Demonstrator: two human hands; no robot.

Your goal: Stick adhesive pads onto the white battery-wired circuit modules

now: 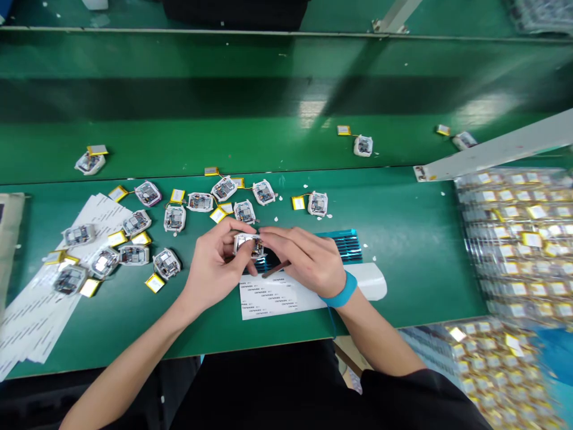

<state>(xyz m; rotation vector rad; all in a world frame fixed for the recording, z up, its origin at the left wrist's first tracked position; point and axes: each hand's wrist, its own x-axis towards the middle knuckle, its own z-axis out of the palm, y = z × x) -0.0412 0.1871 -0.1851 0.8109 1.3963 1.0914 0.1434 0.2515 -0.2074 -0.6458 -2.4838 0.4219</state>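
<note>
Left hand (pixel 213 263) and right hand (pixel 304 260) both closed on a small white-framed circuit module (pixel 247 245), above a printed label sheet (pixel 268 297), on a green workbench (pixel 394 239), near more modules (pixel 264 192) and yellow pouch batteries (pixel 298 203)

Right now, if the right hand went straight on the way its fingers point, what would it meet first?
The white-framed circuit module, which the right hand seems to touch already. Past it lies the left hand, though depth is unclear.

The one camera sits on the person's head and looks forward and down at a green table (pixel 380 203). It is close, right above the left hand (pixel 215 263) and the right hand (pixel 304 260).
</note>
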